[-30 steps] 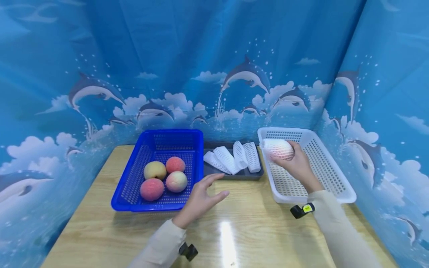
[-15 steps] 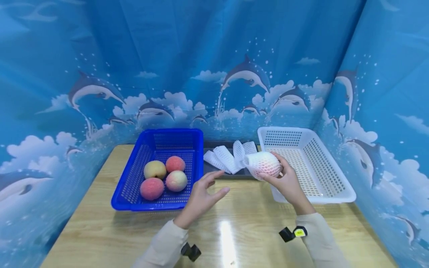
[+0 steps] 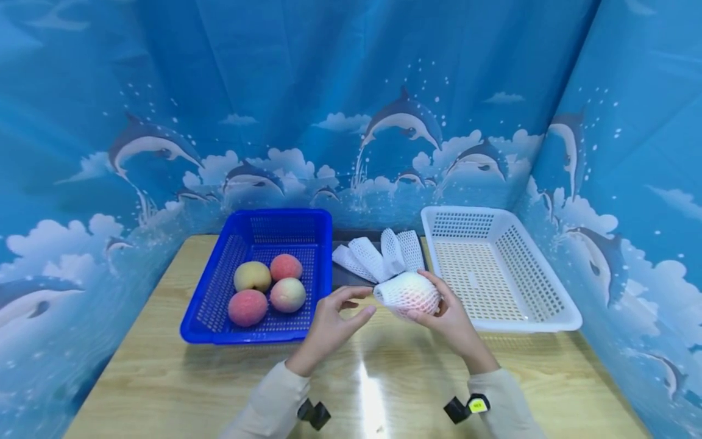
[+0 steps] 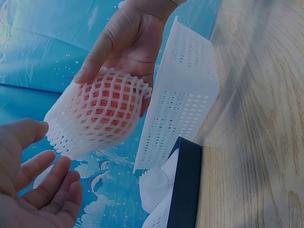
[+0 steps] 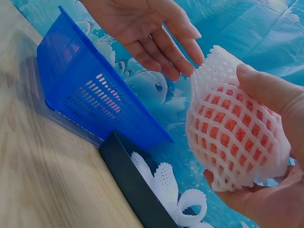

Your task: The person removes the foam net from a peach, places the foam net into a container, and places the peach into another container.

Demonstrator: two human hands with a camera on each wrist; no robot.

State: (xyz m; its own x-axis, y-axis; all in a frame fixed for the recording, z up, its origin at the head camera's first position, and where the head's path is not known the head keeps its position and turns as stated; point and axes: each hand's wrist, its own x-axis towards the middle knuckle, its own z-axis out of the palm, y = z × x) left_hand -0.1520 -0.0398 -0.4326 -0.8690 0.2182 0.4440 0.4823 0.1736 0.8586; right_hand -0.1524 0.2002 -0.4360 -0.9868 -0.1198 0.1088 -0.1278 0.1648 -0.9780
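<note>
My right hand (image 3: 456,326) grips a peach (image 3: 419,294) that sits inside a white foam net sleeve (image 3: 392,292), held above the front of the dark tray. In the right wrist view, thumb and fingers curl round the netted peach (image 5: 232,135), its red skin showing through the mesh. The sleeve's loose end points at my left hand (image 3: 333,323). That hand is relaxed, fingers slightly bent, its fingertips close to the loose end; whether they touch it I cannot tell. The left wrist view shows the left hand (image 4: 40,185) holding nothing.
A blue basket (image 3: 192,311) on the left holds several peaches (image 3: 253,277). Behind my hands, a dark tray (image 3: 342,279) carries several foam net sleeves (image 3: 368,257). On the right stands a white basket (image 3: 565,299). A dolphin-print curtain (image 3: 340,91) encloses the wooden table (image 3: 148,366).
My right hand has carried the netted peach from over the white basket leftward and toward me, up to the left hand. The left hand has barely moved.
</note>
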